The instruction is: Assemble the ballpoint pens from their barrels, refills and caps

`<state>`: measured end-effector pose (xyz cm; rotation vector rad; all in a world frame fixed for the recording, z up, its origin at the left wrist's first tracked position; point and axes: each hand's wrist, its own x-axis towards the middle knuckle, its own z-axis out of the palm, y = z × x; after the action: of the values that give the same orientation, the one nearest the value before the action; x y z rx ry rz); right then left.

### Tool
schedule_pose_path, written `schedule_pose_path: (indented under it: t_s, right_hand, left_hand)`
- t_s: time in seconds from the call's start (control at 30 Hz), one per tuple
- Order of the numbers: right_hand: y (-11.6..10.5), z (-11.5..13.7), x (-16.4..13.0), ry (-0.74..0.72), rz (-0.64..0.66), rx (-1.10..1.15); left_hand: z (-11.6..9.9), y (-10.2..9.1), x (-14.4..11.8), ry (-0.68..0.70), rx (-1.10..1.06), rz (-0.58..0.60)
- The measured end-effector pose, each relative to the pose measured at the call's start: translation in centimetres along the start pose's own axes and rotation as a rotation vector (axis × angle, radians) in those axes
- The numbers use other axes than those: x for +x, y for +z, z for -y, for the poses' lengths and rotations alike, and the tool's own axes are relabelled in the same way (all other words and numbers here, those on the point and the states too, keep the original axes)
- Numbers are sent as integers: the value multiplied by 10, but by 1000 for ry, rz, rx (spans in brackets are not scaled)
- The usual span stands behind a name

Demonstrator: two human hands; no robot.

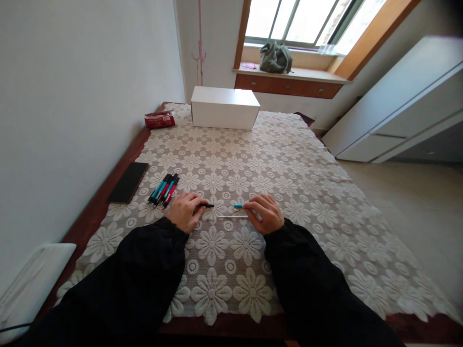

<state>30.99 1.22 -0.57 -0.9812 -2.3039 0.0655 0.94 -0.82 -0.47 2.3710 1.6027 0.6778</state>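
Note:
On the lace tablecloth (pixel 211 246), my left hand (pixel 185 211) pinches a thin black pen part (pixel 207 206), whose tip points right. My right hand (pixel 265 213) has its fingers closed on a turquoise pen part (pixel 238 206), its end facing left toward the black one. A gap separates the two parts. Just below, a thin pale stick like a pen refill (pixel 231 217) lies crosswise, its right end near my right fingertips. Beside my left hand rests a bunch of pens (pixel 164 189) in turquoise, red and black.
A flat black object (pixel 128 183) lies at the left table edge. Farther back are a red packet (pixel 159 119) and a white box (pixel 224 110). A white item with a cable (pixel 34 279) sits at the near left, by the wall.

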Motion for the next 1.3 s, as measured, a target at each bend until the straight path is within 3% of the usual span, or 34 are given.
schedule_pose_path:
  t_s: [0.4, 0.6, 0.77, 0.97, 1.3]
  right_hand:
    - [7, -1, 0, -135, 179, 4]
    - [8, -2, 0, -137, 203, -7]
    - [7, -1, 1, -127, 218, 1]
    - [7, 0, 0, -121, 212, 5]
    - [11, 1, -1, -102, 123, -51]
  left_hand:
    - [0, 1, 0, 1, 5, -20]
    - [-6, -5, -1, 98, -80, -171]
    - [-11, -6, -4, 199, -85, -77]
    - [-12, -3, -4, 202, -29, 2]
    - [-15, -3, -4, 165, -47, 34]
